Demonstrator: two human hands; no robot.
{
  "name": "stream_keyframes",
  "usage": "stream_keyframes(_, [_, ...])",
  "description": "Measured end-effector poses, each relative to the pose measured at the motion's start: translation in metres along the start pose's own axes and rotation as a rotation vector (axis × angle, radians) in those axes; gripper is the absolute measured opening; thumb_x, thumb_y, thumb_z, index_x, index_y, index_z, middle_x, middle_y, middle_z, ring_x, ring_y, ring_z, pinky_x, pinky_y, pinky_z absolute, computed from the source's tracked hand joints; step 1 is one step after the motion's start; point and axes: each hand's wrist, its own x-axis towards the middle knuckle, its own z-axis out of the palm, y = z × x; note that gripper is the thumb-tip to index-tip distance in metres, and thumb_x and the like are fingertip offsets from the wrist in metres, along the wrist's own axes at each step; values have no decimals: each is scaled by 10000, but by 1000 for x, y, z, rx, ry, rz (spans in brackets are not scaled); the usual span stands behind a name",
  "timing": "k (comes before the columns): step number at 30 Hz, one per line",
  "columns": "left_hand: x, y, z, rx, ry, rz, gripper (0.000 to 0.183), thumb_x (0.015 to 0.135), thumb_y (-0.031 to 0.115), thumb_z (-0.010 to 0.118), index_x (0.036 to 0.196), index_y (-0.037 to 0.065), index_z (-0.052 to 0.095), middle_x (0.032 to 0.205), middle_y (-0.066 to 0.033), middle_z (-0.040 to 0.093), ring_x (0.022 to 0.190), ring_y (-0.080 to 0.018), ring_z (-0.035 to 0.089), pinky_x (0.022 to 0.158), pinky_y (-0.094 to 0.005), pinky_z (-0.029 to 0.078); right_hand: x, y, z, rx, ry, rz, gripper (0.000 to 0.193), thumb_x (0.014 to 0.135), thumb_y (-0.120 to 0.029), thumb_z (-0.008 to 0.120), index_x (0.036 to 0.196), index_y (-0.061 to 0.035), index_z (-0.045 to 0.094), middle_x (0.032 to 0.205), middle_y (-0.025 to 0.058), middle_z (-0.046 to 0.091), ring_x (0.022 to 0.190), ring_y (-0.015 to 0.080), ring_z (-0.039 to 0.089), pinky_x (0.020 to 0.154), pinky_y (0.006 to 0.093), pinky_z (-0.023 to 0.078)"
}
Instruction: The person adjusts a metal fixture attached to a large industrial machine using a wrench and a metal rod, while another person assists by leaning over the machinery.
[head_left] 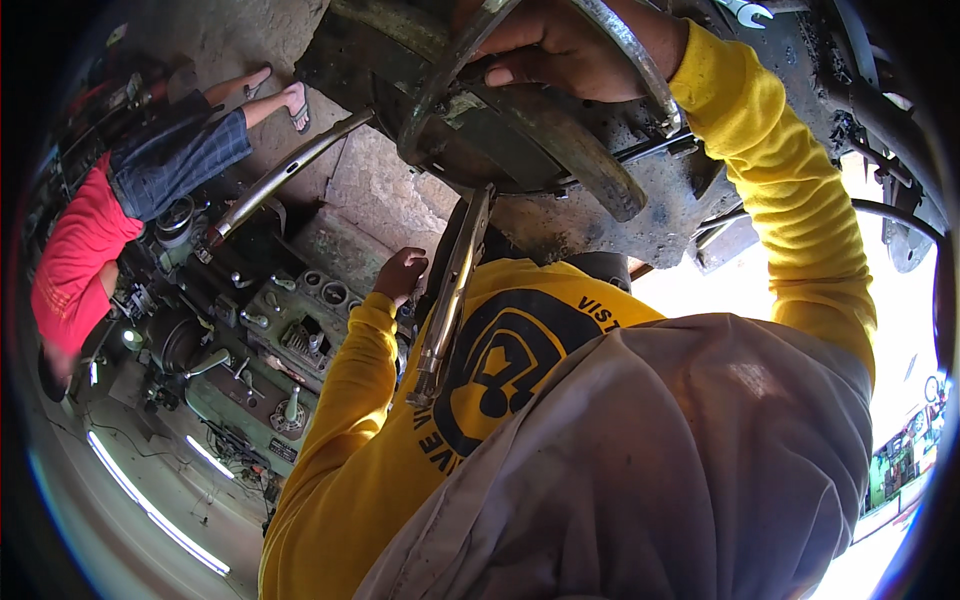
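My right hand (575, 55) is at the top, its thumb and bent fingers closed about a dark metal part between two curved metal bars (462, 75). What sits inside that grip is hidden. Below it slants a thick, dull metal bar (570, 150) with a rounded end. A shiny metal lever (455, 300) points down in front of my yellow sweatshirt, and a second one (290, 175) slopes to the left. My left hand (402, 275) is lower, beside the first lever, with its fingers curled. Whatever it may hold is out of sight.
A green-grey machine (345, 240) with gauges, knobs and levers stands at left. Beyond it, a person in a red top (85, 240) and checked shorts leans over other equipment. An open-end wrench (745, 12) lies at top right. Grey cloth (640, 450) hangs close below.
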Motion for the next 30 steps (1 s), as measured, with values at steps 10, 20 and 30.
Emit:
stream_keyframes(10, [23, -55, 12, -21, 1, -85, 384, 926, 264, 635, 1210, 7, 606, 1142, -171, 676, 1094, -250, 633, 954, -351, 484, 3, 4, 2, -284, 70, -79, 480, 953, -306, 634, 1368, -73, 565, 1449, 171, 495, 1300, 378, 475, 1105, 444, 367])
stream_keyframes(20, [27, -60, 12, -7, -10, -66, 381, 933, 251, 623, 1220, 1, 597, 1156, -170, 671, 1105, -250, 627, 955, -348, 481, 0, 7, 3, 58, -12, -10, 395, 967, -285, 620, 1290, -60, 604, 1302, 193, 583, 1169, 359, 554, 1008, 414, 428])
stream_keyframes(30, [28, -52, 14, -29, -23, -77, 390, 934, 246, 611, 1237, 2, 594, 1167, -171, 670, 1124, -256, 621, 957, -350, 481, 2, 5, 2, 65, -15, 40, 326, 951, -281, 648, 1157, -28, 644, 1127, 184, 632, 977, 334, 596, 871, 394, 468])
